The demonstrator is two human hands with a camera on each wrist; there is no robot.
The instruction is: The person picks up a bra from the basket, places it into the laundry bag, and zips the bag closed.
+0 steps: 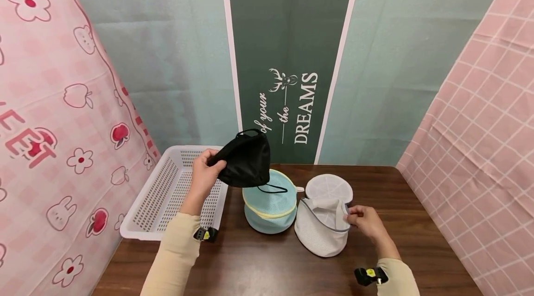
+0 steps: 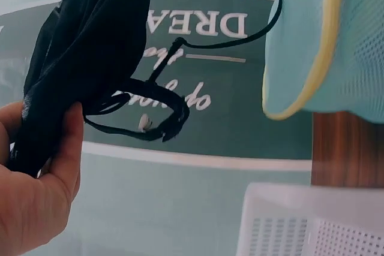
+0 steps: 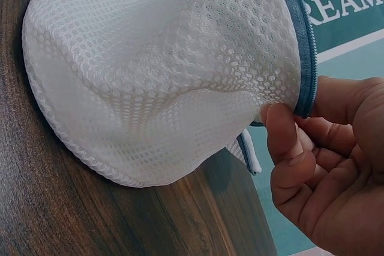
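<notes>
In the head view my left hand (image 1: 205, 173) holds up a black fabric pouch (image 1: 247, 161) by its left edge, above the table. Thin black cord loops hang from the pouch (image 2: 90, 40), seen against the backdrop in the left wrist view. My right hand (image 1: 368, 222) pinches the zippered rim of a white mesh laundry bag (image 1: 319, 235). Its round lid (image 1: 329, 188) is folded back, leaving the mouth open. In the right wrist view, thumb and fingers of the right hand (image 3: 330, 154) grip the white mesh (image 3: 162, 82) beside the dark blue zipper.
Between the hands stands a light blue mesh laundry bag (image 1: 269, 219) with yellow trim, partly behind the black pouch. A white perforated plastic basket (image 1: 146, 235) sits at the left of the brown wooden table (image 1: 267, 268). Printed cloths hang behind and on both sides.
</notes>
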